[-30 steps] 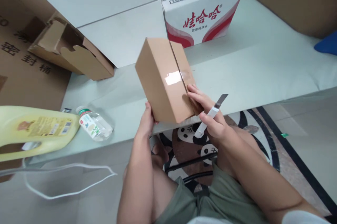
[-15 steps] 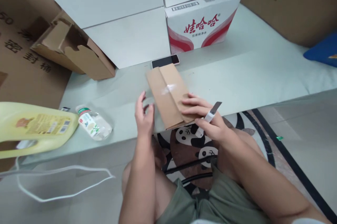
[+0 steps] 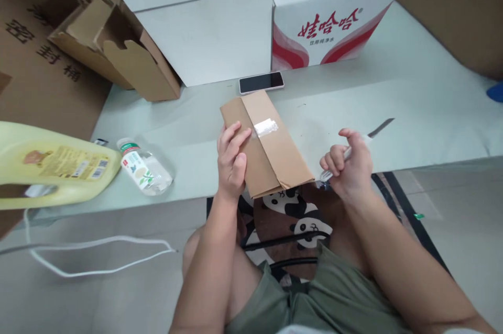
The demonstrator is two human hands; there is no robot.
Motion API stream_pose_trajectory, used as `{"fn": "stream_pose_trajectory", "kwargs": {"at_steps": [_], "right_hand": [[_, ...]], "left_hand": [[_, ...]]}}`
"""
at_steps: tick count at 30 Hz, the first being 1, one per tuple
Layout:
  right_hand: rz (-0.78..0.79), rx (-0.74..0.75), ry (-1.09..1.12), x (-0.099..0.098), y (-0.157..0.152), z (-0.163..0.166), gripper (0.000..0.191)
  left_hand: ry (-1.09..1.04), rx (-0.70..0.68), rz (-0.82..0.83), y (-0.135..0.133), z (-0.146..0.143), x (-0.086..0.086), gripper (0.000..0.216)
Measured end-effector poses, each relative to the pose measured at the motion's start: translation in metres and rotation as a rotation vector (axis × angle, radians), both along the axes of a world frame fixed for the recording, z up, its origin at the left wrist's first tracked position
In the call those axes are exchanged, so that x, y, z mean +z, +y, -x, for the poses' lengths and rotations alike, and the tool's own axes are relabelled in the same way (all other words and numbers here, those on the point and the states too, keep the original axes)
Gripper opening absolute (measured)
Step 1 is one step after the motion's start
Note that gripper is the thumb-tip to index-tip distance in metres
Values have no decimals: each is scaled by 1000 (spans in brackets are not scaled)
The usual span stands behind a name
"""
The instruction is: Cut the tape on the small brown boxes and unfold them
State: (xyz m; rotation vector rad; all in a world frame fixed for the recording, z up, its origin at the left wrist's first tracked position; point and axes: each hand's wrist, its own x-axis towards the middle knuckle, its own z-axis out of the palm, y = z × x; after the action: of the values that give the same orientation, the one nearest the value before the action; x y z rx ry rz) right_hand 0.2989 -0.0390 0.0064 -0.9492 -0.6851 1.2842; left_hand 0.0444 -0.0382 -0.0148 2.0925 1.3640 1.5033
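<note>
A flat brown cardboard box lies at a slant over the table's front edge. Clear tape crosses the seam between its two flaps. My left hand grips the box's left side, with fingers on the upper face and the thumb near the edge. To the right of the box, my right hand is wrapped round the white handle of a utility knife. The knife's blade is out and points up and to the right, away from the box.
Behind the box lies a phone. White cartons and a red-and-white carton stand at the back. On the left are a plastic bottle, a yellow jug and an opened cardboard box. A white cord hangs below.
My left hand has come onto the box from beside it. My right hand has left the box and moved right with the knife. The view has shifted slightly.
</note>
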Motion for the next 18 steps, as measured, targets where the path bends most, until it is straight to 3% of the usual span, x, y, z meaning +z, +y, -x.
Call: {"fn": "stream_pose_trajectory", "kwargs": {"at_steps": [4, 9, 12, 15, 18], "right_hand": [[33, 35, -32, 0, 1, 6, 31], [-5, -31, -185, -3, 1, 14, 38], [-37, -46, -225, -6, 1, 13, 31], [-46, -25, -203, -8, 1, 9, 29], [-127, -6, -97, -7, 0, 3, 43]], "left_hand": [[-21, -14, -14, -1, 2, -3, 50], [-19, -94, -54, -3, -2, -4, 63], [32, -88, -54, -5, -6, 0, 65], [57, -77, -73, -6, -7, 2, 63], [77, -66, -85, -5, -6, 1, 63]]}}
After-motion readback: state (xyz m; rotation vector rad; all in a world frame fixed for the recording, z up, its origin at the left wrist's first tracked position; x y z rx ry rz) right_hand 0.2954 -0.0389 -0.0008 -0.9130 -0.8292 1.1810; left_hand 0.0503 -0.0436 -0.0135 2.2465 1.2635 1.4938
